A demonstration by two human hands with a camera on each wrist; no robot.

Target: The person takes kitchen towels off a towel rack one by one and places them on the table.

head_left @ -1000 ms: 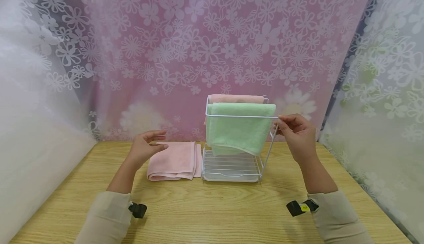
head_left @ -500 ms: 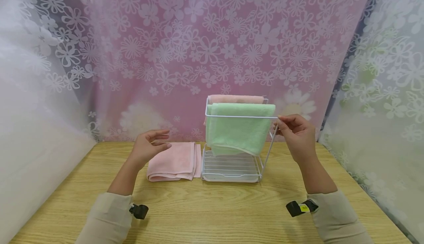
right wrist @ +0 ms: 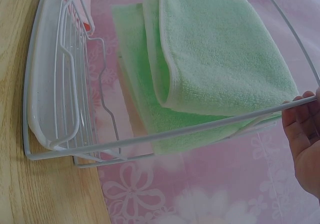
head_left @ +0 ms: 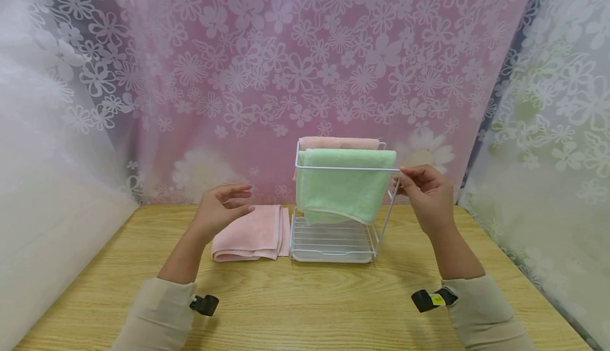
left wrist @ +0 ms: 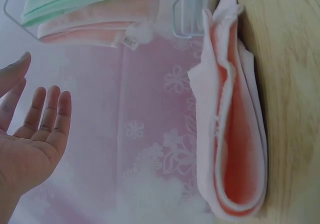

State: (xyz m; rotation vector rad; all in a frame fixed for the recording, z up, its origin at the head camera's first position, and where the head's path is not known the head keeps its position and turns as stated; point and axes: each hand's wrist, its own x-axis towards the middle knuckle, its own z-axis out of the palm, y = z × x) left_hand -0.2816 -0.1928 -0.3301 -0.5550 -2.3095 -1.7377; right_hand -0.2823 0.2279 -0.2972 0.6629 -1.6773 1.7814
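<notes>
A white wire rack [head_left: 333, 252] stands on the table with a green towel [head_left: 345, 187] draped over its upper part. Behind that hangs a pink towel [head_left: 340, 142], mostly hidden. My right hand [head_left: 428, 195] pinches the rack's upper right front corner between thumb and fingers, as the right wrist view also shows. My left hand [head_left: 221, 210] hovers over the folded pink towel [head_left: 250, 233] to the rack's left. Its fingers are loosely extended and hold nothing. In the left wrist view, the left hand [left wrist: 35, 134] is apart from the folded pink towel [left wrist: 232, 134].
A white tray [right wrist: 42, 73] sits under the rack's wire shelf. The wooden table [head_left: 305, 308] reaches back to a pink flowered curtain [head_left: 267, 75]. Whitish sheets hang at the left [head_left: 52, 155] and right sides. Each sleeve carries a black wrist camera.
My left hand has shifted slightly to the right and up, over the folded pink towel. My right hand stays on the rack's corner, and the rack and towels look nearly unchanged.
</notes>
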